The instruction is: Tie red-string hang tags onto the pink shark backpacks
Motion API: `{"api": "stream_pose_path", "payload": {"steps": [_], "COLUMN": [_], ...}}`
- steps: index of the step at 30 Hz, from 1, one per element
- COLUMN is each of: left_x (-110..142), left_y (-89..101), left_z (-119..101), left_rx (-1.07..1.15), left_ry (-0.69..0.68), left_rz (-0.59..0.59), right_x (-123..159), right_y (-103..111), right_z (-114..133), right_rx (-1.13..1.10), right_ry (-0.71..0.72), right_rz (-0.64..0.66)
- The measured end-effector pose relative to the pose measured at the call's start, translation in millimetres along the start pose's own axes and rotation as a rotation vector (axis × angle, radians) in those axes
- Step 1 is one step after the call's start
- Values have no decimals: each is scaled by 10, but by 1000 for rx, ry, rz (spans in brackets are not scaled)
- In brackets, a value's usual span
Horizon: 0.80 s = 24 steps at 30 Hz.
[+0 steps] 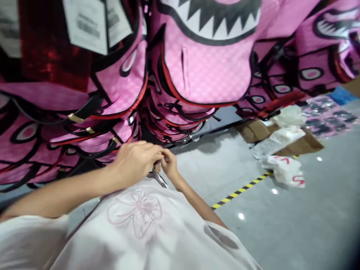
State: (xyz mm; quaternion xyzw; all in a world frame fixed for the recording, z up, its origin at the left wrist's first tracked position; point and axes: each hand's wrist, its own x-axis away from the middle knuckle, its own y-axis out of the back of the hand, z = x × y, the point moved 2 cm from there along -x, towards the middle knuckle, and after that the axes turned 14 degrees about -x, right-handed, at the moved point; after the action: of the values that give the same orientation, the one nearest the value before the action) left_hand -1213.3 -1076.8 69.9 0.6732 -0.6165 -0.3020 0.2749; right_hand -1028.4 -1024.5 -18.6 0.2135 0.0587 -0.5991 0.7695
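My left hand [136, 163] is closed, palm down, in front of my white shirt [123, 232]. Its fingertips meet those of my right hand [169, 164], which is also closed with its fingers curled in a pinch. Whatever lies between the fingers, if anything, is hidden. Just behind the hands hang stacked pink bags with black straps and red trim. The closest is a strapped pink bag [120, 135], left of my fingers. Above it, a large pink backpack [208, 71] with a printed toothed mouth hangs on the rack.
White paper tags [86, 28] and a dark red translucent sheet [53, 48] hang at upper left. On the grey floor [317, 225] lie cardboard [298, 144], crumpled plastic bags [284, 170] and black-and-yellow tape [242, 190]. More pink bags [312, 56] hang at right.
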Motion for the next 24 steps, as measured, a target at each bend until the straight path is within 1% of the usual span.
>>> {"api": "stream_pose_path", "payload": {"steps": [1, 2, 3, 5, 6, 8, 10, 11, 12, 13, 15, 16, 17, 19, 21, 24], "left_x": [-91, -174, -242, -322, -337, -338, -339, -346, -356, -370, -408, -431, -458, -520, -604, -767], "left_y": [-143, -314, -500, -860, -1017, -1251, -1388, -1431, -1468, -1501, -1571, -1613, -1657, -1752, -1846, -1965], "left_z": [-10, 10, 60, 217, 301, 445, 545, 583, 617, 647, 703, 730, 758, 811, 845, 853], "left_rx": [-26, -39, -32, 40, 86, 173, 249, 289, 322, 341, 313, 265, 204, 96, 43, 24], "left_ry": [-37, -42, -11, 98, 131, 163, 206, 256, 316, 374, 438, 443, 444, 467, 516, 571], "left_rz": [67, 121, 154, 161, 166, 179, 172, 152, 128, 102, 84, 103, 135, 203, 266, 316], "right_x": [71, 124, 165, 229, 260, 318, 341, 326, 287, 225, 50, -48, -144, -301, -385, -404], "right_y": [-85, -157, -215, -289, -308, -327, -321, -297, -252, -184, -7, 81, 154, 232, 221, 105], "right_z": [-101, -181, -241, -331, -376, -493, -674, -796, -940, -1100, -1438, -1597, -1741, -1974, -2130, -2251], "right_rx": [-13, -30, -55, -140, -195, -302, -383, -401, -395, -356, -224, -164, -128, -141, -196, -254], "right_ry": [-39, -70, -100, -173, -215, -292, -344, -369, -400, -442, -540, -580, -607, -619, -618, -652], "right_rz": [2, 14, 27, 28, 12, -14, 16, 25, 3, -54, -232, -316, -373, -428, -467, -543]}}
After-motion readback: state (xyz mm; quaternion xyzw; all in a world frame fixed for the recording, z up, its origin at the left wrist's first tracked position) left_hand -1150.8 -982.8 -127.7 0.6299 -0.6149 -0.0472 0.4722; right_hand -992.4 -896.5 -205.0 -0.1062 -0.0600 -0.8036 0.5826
